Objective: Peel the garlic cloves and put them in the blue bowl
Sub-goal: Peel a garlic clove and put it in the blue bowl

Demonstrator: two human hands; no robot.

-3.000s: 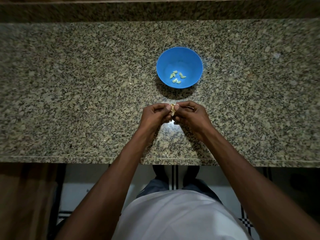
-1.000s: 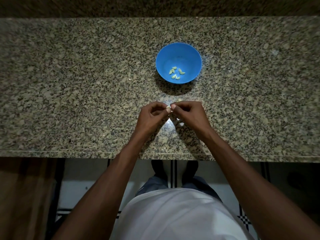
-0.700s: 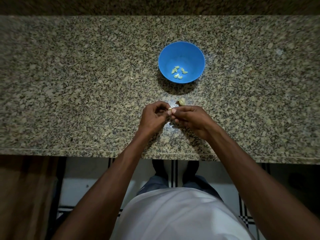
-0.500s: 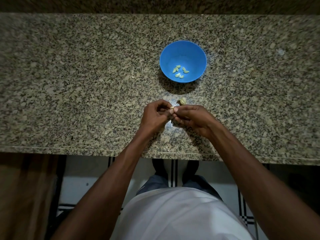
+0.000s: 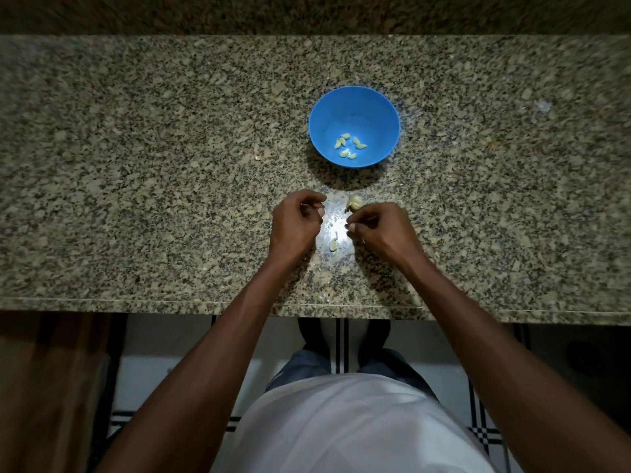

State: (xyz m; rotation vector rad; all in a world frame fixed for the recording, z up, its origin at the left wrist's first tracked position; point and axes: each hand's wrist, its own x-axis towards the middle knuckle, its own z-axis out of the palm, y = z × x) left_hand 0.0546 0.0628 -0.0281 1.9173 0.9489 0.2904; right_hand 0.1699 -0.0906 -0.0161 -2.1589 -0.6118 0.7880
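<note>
Working over the speckled granite surface [image 5: 170,165], I have my two hands near its front edge with a bright patch of glare between them. Beyond my grips, straight ahead and well apart from my fingertips, sits the blue bowl [image 5: 354,107], light plastic by the look of it, so I judge a careless knock at its rim could slide it on the polished stone. In its bottom lie several peeled cloves [image 5: 348,146], small, pale and curved. My right hand [image 5: 382,233] has its fingers curled in a narrow grip, thumb against fingertips, seemingly pinching something tiny, though I cannot tell what. My left hand [image 5: 295,227] is curled too, and whether it holds a scrap of skin or nothing is hidden from me. Just beyond my right fingertips rests the remaining garlic piece [image 5: 354,203], papery and light; its dry skin should crackle and tear, so I would take it at the tip and split the husk there. Between my grips, nearer my body, lies a single clove [image 5: 333,245] on the surface, apart from both hands. It looks firm but slick and very light, so I would pinch it across its thick middle, gently, lest it squirt away.
</note>
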